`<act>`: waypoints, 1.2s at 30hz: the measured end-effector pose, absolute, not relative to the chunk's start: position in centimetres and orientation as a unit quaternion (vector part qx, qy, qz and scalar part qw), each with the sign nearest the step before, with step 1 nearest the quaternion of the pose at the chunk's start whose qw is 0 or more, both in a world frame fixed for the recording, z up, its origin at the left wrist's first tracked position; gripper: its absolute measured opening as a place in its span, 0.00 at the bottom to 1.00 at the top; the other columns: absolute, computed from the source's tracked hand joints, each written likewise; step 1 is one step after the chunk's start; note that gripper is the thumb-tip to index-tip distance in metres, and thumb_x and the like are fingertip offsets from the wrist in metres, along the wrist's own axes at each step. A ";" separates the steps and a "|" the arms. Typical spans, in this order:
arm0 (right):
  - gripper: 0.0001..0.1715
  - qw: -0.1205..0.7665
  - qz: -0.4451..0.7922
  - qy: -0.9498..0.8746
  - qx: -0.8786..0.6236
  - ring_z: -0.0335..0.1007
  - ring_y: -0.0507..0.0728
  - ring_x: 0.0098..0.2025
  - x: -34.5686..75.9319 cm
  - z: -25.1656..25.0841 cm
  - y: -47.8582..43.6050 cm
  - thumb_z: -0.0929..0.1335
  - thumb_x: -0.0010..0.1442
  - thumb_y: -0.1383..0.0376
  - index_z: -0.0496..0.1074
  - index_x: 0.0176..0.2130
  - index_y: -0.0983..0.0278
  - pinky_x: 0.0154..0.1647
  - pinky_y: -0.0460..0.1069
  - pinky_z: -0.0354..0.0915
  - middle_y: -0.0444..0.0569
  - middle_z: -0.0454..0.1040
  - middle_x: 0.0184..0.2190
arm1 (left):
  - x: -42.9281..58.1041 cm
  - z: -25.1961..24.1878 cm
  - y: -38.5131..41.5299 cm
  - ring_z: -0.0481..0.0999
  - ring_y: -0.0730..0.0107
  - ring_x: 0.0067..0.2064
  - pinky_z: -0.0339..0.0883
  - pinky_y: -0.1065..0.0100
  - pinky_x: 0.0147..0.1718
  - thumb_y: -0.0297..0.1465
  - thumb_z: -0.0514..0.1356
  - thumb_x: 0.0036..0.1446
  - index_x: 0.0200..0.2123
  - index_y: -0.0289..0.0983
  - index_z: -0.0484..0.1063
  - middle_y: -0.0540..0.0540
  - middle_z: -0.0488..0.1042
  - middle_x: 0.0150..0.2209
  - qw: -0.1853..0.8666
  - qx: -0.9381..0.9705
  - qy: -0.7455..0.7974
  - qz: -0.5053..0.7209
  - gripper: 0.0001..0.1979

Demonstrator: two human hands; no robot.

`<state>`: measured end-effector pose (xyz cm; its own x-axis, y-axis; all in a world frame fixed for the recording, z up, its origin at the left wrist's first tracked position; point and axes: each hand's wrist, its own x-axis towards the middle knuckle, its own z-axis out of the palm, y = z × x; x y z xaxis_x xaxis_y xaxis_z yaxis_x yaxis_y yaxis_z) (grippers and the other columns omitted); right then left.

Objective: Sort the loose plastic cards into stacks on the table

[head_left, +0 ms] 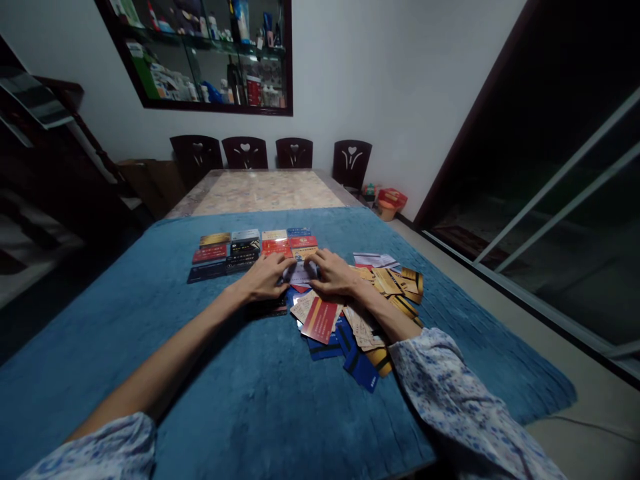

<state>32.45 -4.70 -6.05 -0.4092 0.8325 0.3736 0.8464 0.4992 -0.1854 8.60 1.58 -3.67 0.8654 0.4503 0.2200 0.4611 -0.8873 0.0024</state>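
Note:
A pale whitish card lies between my two hands. My left hand has its fingers curled at the card's left edge, and my right hand grips the right edge the same way. Just beyond them, overlapping cards are laid in rows, among them a red card, a black card and a gold card. Under and around my right forearm spreads a loose heap, with a red card on top, blue cards in front and gold cards to the right.
A blue cloth covers the near part of the long table, with a patterned tabletop beyond. Several dark chairs stand at the far end. A glass-shelved cabinet is set in the wall, and a sliding door is on the right.

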 end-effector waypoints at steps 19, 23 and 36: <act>0.25 0.230 -0.004 -0.860 -0.455 0.62 0.63 0.49 33.1 -6.5 -4.0 0.70 0.57 0.61 0.65 0.53 0.64 0.52 0.58 0.63 0.57 0.69 0.48 | 8.5 -4.5 2.3 0.71 0.51 0.49 0.64 0.52 0.50 0.34 0.61 0.57 0.61 0.37 0.66 0.36 0.72 0.49 0.047 -0.964 -0.235 -0.115 0.28; 0.28 0.230 -0.015 -0.858 -0.459 0.62 0.64 0.49 33.1 -7.0 -3.6 0.71 0.57 0.60 0.65 0.54 0.65 0.51 0.58 0.63 0.58 0.70 0.47 | 8.7 -4.4 2.2 0.72 0.51 0.49 0.64 0.52 0.50 0.34 0.61 0.56 0.61 0.37 0.66 0.36 0.72 0.48 0.058 -0.962 -0.245 -0.104 0.29; 0.25 0.194 -0.033 -0.868 -0.456 0.66 0.63 0.48 33.6 -6.1 -4.0 0.70 0.62 0.57 0.68 0.56 0.64 0.52 0.58 0.64 0.57 0.74 0.48 | 8.6 -3.3 1.7 0.72 0.50 0.51 0.62 0.53 0.51 0.35 0.60 0.58 0.53 0.34 0.69 0.35 0.74 0.50 0.034 -0.965 -0.248 -0.078 0.21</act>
